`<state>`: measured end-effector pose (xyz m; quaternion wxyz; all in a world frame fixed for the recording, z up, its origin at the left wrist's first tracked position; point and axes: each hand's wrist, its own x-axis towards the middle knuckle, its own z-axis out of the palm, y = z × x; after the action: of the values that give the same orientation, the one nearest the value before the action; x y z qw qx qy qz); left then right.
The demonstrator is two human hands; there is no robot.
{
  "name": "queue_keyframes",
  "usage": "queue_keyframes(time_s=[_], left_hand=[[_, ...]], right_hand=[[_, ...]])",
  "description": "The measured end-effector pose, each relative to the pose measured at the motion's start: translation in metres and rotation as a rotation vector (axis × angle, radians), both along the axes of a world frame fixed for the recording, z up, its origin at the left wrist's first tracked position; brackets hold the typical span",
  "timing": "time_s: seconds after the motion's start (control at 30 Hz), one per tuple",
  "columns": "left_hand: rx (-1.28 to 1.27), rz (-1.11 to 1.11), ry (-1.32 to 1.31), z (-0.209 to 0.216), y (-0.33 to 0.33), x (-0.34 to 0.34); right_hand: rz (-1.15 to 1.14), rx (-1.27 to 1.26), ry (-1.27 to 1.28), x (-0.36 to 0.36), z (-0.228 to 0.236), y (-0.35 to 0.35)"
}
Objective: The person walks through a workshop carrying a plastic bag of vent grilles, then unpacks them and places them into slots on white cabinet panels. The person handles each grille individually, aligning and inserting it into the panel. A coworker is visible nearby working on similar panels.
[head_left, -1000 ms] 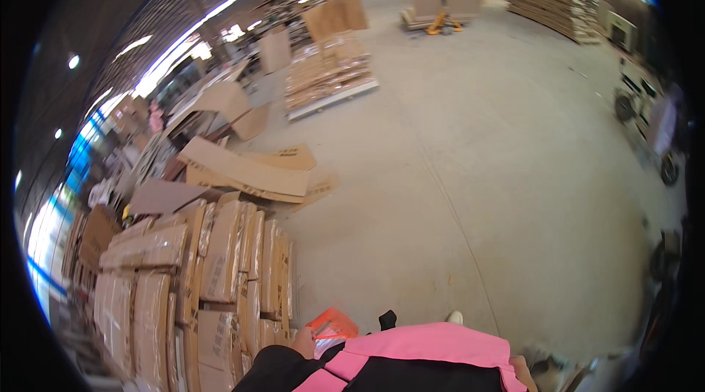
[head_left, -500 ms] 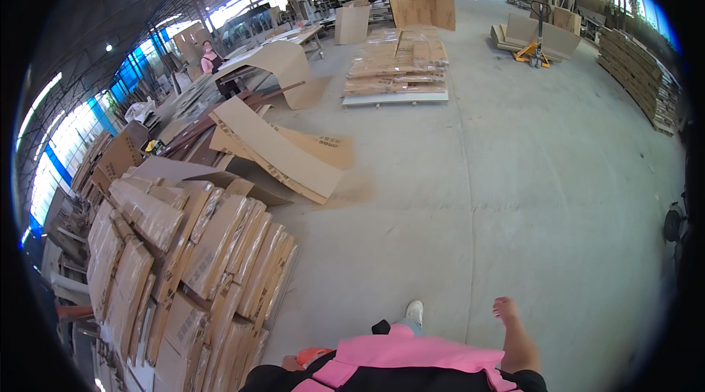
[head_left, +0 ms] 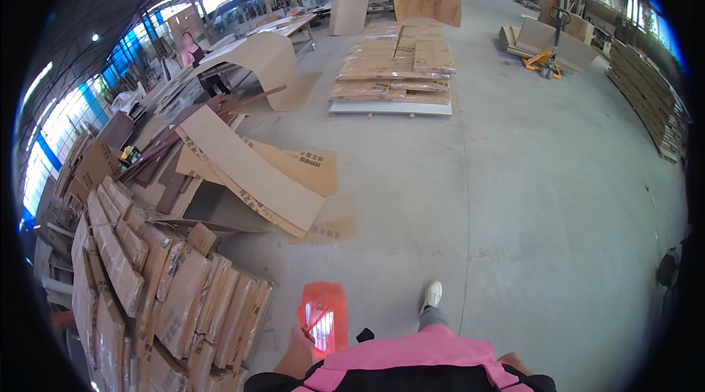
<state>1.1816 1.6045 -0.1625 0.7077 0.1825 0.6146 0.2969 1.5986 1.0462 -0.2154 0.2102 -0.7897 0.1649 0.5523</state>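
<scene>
Head view: I am seeing grey floor point(head_left: 389, 201) stretching right of the wrapped cardboard stack point(head_left: 187, 300). Near its edge, the left hand point(head_left: 298, 348) is gripping a red translucent packet point(head_left: 324, 307), glare perhaps masking its contents. The right hand is hiding; I cannot tell its fingers' state.

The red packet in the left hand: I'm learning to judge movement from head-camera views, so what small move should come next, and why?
Probably one short step forward: a white shoe is out ahead on the floor, the left hand holds the red packet, and the stack of wrapped cardboard packages stands off to the left.
</scene>
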Motion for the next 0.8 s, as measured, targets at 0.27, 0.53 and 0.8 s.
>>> queue_keyframes(time_s=[0.27,0.53,0.8], left_hand=[[-0.149,0.112,0.221,0.071,0.163,0.208],[-0.179,0.264,0.219,0.070,0.248,0.302],[-0.238,0.409,0.104,0.056,0.418,0.408]], right_hand=[[0.421,0.081,-0.062,0.269,-0.063,0.258],[0.504,0.539,-0.461,0.472,-0.002,0.615],[2.059,0.216,-0.486,0.540,-0.022,0.717]])
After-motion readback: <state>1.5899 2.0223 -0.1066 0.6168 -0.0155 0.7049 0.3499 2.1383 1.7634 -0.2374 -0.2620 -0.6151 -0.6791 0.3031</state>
